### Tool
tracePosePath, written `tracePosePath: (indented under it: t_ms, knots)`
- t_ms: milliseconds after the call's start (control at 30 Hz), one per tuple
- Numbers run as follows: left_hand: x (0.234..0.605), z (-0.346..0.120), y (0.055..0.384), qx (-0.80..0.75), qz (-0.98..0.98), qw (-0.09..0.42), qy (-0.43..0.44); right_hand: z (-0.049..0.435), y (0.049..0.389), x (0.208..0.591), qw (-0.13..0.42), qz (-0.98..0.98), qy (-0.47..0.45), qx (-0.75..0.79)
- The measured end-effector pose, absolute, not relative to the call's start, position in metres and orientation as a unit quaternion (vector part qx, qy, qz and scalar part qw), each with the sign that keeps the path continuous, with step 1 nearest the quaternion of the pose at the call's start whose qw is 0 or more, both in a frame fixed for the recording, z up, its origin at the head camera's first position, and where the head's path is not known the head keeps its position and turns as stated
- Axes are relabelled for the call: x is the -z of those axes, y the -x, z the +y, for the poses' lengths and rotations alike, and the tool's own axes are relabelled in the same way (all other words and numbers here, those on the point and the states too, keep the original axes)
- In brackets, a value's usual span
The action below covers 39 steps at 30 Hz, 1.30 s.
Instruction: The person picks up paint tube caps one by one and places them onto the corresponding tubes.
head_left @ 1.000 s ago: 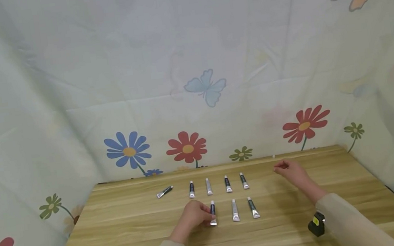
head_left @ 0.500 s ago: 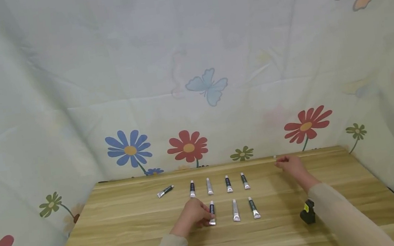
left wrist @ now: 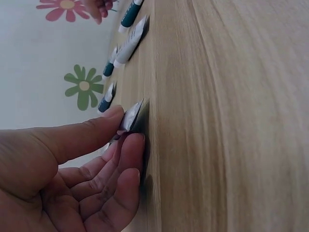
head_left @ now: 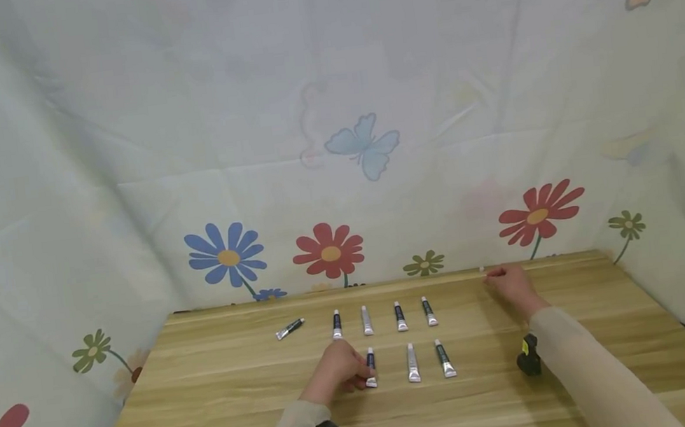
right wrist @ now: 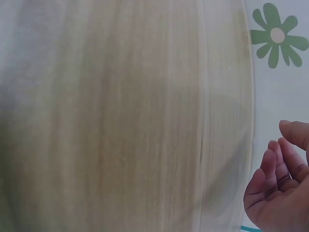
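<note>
Low in the middle of the head view, my left hand (head_left: 337,369) pinches the silver crimped end of a dark-labelled paint tube (head_left: 370,362) lying on the table. In the left wrist view, thumb and forefinger hold that silver end; the rest of the tube is largely hidden. My right hand (head_left: 514,287) hovers by the table's back edge, beside a small white piece (head_left: 482,269) too small to identify. Its fingers bend loosely in the right wrist view, with a gap below the thumb and nothing seen in it. A pale tube (head_left: 412,362) and a green-labelled tube (head_left: 444,358) lie to the right of the pinched one.
Several tubes form a back row, among them a pale tube (head_left: 366,321) and a dark tube (head_left: 400,316). Farther left, one tube (head_left: 290,328) lies aslant. A flowered cloth (head_left: 250,182) hangs behind and beside the wooden table (head_left: 211,397).
My right hand has moved back and slightly right, closer to the small white piece at the table's back edge. The left hand stays on its tube. The head view has shifted slightly.
</note>
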<state>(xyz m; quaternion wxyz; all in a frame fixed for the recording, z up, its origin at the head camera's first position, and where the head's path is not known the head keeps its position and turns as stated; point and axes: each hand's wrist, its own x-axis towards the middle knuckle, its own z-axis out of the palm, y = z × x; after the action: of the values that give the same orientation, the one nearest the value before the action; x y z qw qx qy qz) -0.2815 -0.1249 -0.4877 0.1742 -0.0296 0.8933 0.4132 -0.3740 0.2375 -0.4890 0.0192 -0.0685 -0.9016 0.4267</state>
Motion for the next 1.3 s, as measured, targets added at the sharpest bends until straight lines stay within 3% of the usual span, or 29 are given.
tracePosePath:
  t_ms: [633,867,1033,1300]
  knots:
    - [0.489,-0.132,0.282,-0.373,0.920,0.121,0.002,0.233,0.398,0.498,0.023,-0.916,0.104,-0.386]
    - [0.486,-0.163,0.298,-0.366,0.930,0.034,-0.021,0.231,0.401,0.499,0.024,-0.917,0.130,-0.377]
    - [0.484,-0.194,0.315,-0.364,0.930,-0.039,0.014,0.230,0.399,0.497,0.010,-0.905,0.158,-0.395]
    - [0.490,-0.248,0.336,-0.328,0.943,-0.039,0.038,0.223,0.401,0.495,0.007,-0.908,0.174,-0.381]
